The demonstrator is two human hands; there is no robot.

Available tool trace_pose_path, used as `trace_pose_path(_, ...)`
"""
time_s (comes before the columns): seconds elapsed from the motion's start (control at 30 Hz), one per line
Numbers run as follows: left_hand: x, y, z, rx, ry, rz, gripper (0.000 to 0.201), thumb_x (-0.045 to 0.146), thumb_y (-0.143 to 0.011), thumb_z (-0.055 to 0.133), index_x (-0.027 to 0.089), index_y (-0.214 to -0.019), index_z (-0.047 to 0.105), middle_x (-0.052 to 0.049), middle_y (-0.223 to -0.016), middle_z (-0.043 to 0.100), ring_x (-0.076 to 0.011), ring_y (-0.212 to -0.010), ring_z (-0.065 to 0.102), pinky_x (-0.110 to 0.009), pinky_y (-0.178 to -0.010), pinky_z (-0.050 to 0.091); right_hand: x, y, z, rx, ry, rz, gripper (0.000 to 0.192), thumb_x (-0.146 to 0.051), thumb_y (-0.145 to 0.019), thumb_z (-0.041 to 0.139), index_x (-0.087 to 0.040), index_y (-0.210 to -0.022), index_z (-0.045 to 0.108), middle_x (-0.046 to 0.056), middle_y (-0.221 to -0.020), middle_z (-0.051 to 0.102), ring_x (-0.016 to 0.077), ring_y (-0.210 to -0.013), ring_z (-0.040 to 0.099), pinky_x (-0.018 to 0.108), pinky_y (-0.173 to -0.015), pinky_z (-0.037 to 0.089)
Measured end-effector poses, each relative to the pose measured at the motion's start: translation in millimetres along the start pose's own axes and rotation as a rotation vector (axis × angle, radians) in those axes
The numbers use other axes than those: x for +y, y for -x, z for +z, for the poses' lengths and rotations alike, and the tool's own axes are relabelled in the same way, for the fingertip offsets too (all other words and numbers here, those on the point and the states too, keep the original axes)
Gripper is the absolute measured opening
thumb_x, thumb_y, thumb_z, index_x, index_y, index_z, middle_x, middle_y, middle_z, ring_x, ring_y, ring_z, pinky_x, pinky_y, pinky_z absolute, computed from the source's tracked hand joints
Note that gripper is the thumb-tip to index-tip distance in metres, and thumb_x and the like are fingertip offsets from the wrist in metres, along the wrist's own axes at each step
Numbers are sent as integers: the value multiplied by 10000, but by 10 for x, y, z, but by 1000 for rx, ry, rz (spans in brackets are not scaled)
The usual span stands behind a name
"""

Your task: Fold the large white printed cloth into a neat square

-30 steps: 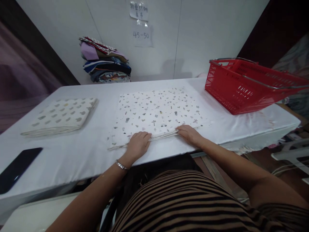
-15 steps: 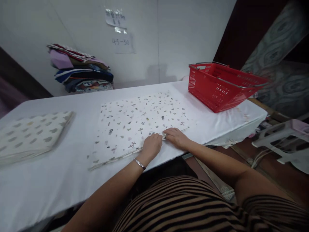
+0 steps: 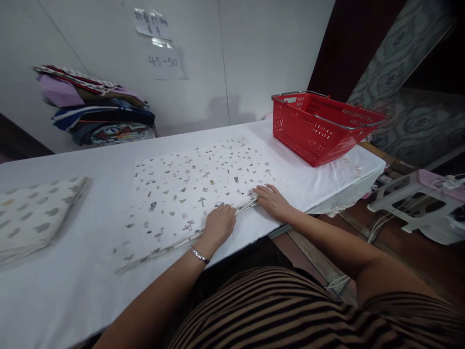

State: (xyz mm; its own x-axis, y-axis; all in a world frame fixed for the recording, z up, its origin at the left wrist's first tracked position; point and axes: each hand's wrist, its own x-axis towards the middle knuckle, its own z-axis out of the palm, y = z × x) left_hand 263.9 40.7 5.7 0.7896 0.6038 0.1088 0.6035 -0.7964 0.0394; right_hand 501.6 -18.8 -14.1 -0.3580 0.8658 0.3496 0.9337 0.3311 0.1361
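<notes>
I have the left hand [image 3: 220, 224] and right hand [image 3: 272, 201] set apart along the near edge of the printed cloth [image 3: 196, 186], flat on the tabletop [image 3: 90, 291], presumably to hold its layers even, though I can't tell whether either pinches it.

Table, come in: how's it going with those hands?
Left hand, right hand on near edge of patterned cloth. Cloth spread out on table. Red basket apart from it, to the right.

A table under a smooth white cover [image 3: 100, 198] carries a flat white fabric with small scattered motifs [image 3: 192, 191] along its near edge. Left of it lies a folded, spotted cloth [image 3: 36, 211]; toward the far right stands a red basket [image 3: 307, 133].
</notes>
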Motion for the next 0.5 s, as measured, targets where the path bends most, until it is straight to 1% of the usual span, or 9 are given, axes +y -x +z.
trace_pose_path(0.13,57,-9,-4,-36,-71,25,192,113,-867,425,173,-936,594,-86,-938,601,-224,-940,546,-345,-748,436,81,90,-18,-27,-56,-54,194,-168,-929,452,-177,-932,646,87,-1386,495,231,-1306,386,469,-1040,318)
trace_pose_path(0.3,159,-99,35,18,-60,33,264,110,-880,410,161,-1097,551,-96,-1019,596,-230,-964,527,-364,-777,433,111,103,12,-4,-98,-56,213,-205,-950,436,-172,-970,645,94,-1394,484,224,-1316,375,450,-1019,355)
trace_pose_path(0.5,293,-296,135,50,-40,90,287,142,-923,376,163,-1177,509,-100,-1038,585,-220,-972,511,-360,-783,427,131,102,-24,-1,-125,-80,212,-200,-949,439,-172,-959,649,104,-1369,508,228,-1299,398,445,-988,389)
